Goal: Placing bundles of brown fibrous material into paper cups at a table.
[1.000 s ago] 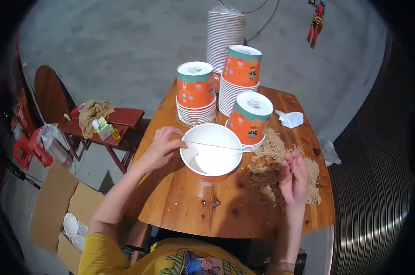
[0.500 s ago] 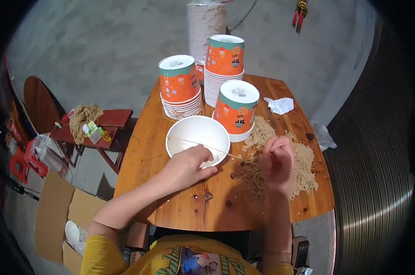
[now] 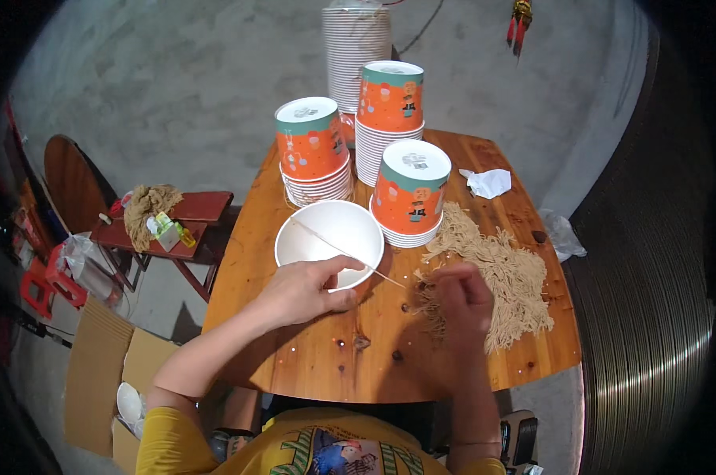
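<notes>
A white-lined paper bucket (image 3: 310,249) stands mouth up on the wooden table. My left hand (image 3: 306,289) is closed on its near right rim, fingers reaching over the edge. A thin tan string (image 3: 387,279) stretches slantwise across the mouth, passes by my left fingers and extends over the right rim. To the right, my right hand (image 3: 467,301) is raised with curled fingers; whether they hold anything is hidden. Behind and beside that hand, a loose heap of tan strings (image 3: 504,281) lies on the table.
Upside-down orange paper buckets stand in stacks: one at left (image 3: 309,142), one farther back (image 3: 389,103), one close to the white bucket (image 3: 412,186). A crumpled tissue (image 3: 487,183) lies at right. Beside the table are a red bench (image 3: 199,207) and an open carton (image 3: 96,380).
My left hand and the white bucket have shifted slightly left. My right hand has come down and turned, its fingers curling in. The string slants more steeply over the bucket.
</notes>
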Available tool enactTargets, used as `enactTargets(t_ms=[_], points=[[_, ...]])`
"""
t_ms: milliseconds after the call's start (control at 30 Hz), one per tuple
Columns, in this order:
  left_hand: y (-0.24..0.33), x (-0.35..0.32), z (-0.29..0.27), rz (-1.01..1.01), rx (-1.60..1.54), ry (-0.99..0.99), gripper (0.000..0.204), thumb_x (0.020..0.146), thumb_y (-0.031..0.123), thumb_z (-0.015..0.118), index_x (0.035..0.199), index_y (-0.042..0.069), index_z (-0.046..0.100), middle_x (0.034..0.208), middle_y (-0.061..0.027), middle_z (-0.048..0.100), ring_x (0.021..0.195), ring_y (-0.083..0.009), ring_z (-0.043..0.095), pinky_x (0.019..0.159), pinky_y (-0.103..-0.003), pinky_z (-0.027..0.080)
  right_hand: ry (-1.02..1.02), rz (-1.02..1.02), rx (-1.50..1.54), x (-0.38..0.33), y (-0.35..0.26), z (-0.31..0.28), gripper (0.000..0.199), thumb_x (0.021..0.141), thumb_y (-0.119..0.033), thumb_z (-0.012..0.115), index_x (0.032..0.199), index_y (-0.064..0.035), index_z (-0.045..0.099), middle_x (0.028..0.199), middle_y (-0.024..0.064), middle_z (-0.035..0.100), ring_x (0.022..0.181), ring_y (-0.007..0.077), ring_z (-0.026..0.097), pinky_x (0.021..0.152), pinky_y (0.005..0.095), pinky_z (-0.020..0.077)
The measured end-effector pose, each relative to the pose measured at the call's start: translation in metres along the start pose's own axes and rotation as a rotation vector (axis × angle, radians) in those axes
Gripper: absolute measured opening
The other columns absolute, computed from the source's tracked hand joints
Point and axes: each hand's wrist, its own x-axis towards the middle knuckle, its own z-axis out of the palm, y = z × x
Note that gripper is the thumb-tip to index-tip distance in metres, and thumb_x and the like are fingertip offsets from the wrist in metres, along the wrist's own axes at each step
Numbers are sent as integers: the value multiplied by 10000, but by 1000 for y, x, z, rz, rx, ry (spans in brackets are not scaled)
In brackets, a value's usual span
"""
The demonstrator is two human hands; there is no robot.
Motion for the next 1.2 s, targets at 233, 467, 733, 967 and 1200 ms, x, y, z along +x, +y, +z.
enactTargets(t_ms=[233,467,733,967,1200], points=[[-19,-1,17,156,-35,122,407,856,188,561,1263,205,549,935,-102,690,837,-319,665,778,-421,524,-242,-131,-667,-10,27,22,57,837,-82,641,884,-68,611,699,68,583,587,184,577,560,313,472],[-8,2,9,91,33,0,466,854,209,589,1314,240,526,883,-103,698,805,-320,670,768,-416,526,-123,-222,-631,-14,65,25,106,807,-109,679,886,-74,618,725,111,631,617,249,630,549,355,476],[-5,10,8,63,94,-49,548,840,375,662,1355,290,495,844,-103,695,802,-305,671,766,-406,523,13,-212,-678,-16,68,25,74,810,-137,690,847,-107,633,634,88,601,551,237,611,505,349,459],[-6,10,9,69,68,-59,564,838,364,671,1366,309,482,830,-104,685,793,-300,668,758,-400,521,-24,-138,-768,-13,63,28,89,821,-185,670,865,-119,628,624,94,595,542,239,603,506,359,462],[-5,8,7,62,57,-82,567,849,376,661,1378,308,468,832,-105,677,793,-292,668,756,-396,519,-27,-150,-840,-10,63,34,94,811,-190,674,854,-119,631,626,97,601,550,261,613,517,367,480]])
